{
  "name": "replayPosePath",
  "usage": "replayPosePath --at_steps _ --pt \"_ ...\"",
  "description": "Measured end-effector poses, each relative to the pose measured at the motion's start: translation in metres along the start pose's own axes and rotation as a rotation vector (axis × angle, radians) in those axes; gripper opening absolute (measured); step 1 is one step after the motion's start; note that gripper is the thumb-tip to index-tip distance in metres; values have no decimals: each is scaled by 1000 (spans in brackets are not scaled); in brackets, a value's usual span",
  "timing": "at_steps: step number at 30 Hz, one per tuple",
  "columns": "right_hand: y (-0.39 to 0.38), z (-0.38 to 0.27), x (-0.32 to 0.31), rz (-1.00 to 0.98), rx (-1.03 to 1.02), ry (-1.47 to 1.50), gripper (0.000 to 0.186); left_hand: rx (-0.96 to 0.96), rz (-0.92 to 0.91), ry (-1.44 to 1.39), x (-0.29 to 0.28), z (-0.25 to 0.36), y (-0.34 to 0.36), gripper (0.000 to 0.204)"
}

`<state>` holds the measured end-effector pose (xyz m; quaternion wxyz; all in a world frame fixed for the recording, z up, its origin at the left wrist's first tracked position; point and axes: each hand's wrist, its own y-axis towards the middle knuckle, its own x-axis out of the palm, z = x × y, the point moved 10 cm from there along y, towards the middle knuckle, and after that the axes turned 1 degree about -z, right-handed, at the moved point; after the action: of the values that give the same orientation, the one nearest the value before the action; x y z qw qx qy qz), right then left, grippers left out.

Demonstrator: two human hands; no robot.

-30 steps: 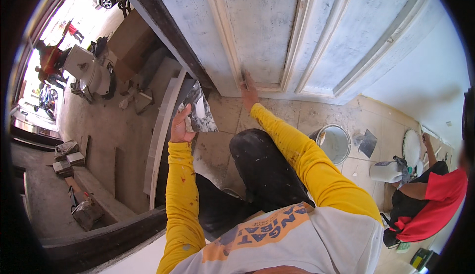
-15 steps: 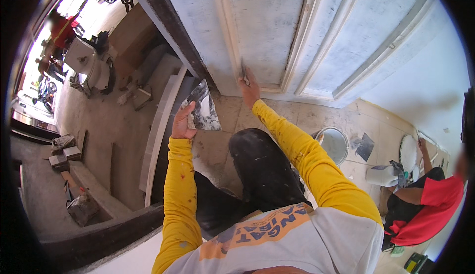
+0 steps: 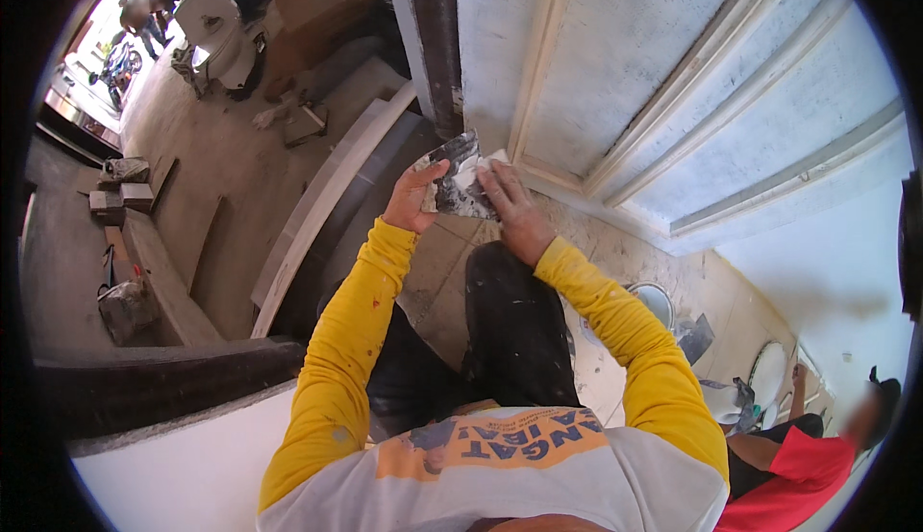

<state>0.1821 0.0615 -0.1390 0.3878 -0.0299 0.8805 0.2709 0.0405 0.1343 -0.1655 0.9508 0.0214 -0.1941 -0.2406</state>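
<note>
My left hand [image 3: 411, 197] grips a flat dark plate [image 3: 448, 193] smeared with white putty, thumb over its near side. My right hand [image 3: 519, 213] is at the plate's right side, its fingers closed on a putty scraper [image 3: 491, 163] whose white-coated blade rests against the plate; the fingers partly hide it. Both hands are just below the dark door frame [image 3: 437, 51] and left of a whitish panelled door [image 3: 606, 42], whose mouldings show bare patches and streaks.
A bucket [image 3: 652, 303], dark sheet [image 3: 694, 338] and white container [image 3: 719, 399] stand on tiles at right, beside a co-worker in red [image 3: 788, 474]. Through the doorway are a toilet [image 3: 221, 42], cardboard [image 3: 312, 3], planks [image 3: 168, 272] and several people in the distance.
My right hand has left the door panel and moved down-left onto the plate. My left hand raised the plate slightly. The view has turned, shifting the door rightward.
</note>
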Motion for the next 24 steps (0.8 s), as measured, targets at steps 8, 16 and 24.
replayPosePath --at_steps 8,16,24 --pt "-2 -20 -63 -180 -327 -456 61 12 -2 -108 -2 24 10 30" --pt "3 -68 -37 -381 -620 -654 36 -96 -65 -148 15 12 13 34" --pt "-13 81 -66 -24 63 -1 46 -52 104 -384 -38 5 18 29"
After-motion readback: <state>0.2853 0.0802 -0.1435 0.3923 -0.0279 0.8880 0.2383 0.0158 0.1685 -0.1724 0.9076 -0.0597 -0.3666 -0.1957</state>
